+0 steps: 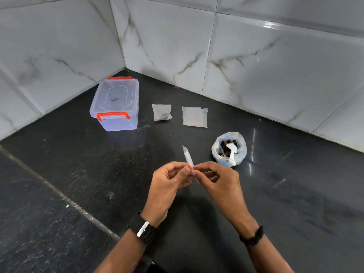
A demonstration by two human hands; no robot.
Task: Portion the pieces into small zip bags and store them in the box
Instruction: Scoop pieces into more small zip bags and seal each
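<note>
Just near of centre, the left hand and right hand pinch the mouth of an empty small zip bag between thumbs and fingertips. It looks featherlight, limp and slick; the stiffer zip strip seems the best hold. Spare bags and a filled one lie far; the box stands left, its lid scribble unreadable.

I count one lidded box, one filled zip bag, one held bag, one scoop, and one open bag of pieces at two o'clock.
</note>
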